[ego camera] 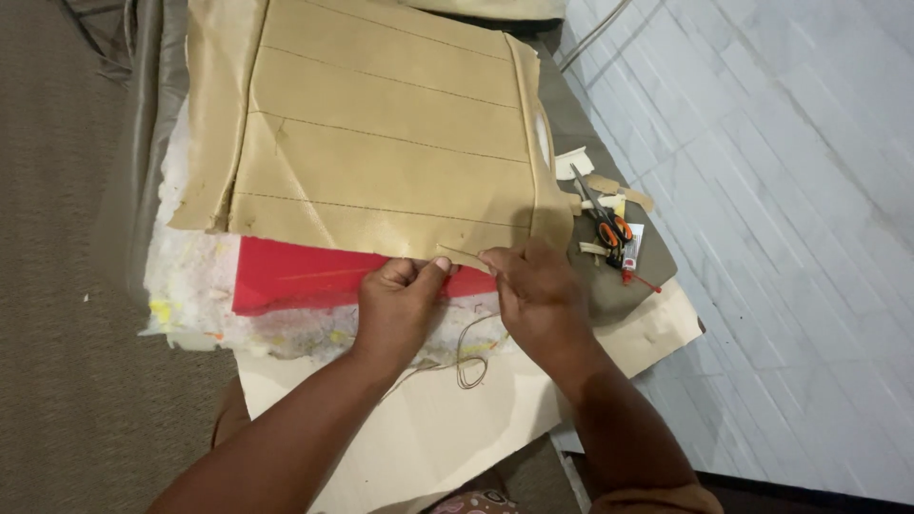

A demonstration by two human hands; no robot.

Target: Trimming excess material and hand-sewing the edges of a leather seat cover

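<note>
A tan stitched upholstery cover [381,133] lies over a white foam cushion [195,286] with a red panel [295,276] showing at its near edge. My left hand [400,305] pinches the cover's near edge over the red panel. My right hand [538,290] is just beside it, pinching a thin thread or needle at the same edge. A loop of tan thread [471,357] hangs down below both hands onto beige fabric [419,428].
Orange-handled scissors [605,219] and a small glue tube [630,252] lie on a grey piece [609,290] right of the cushion, with fabric scraps nearby. Grey carpet [67,286] is at left, pale tiled floor [781,238] at right.
</note>
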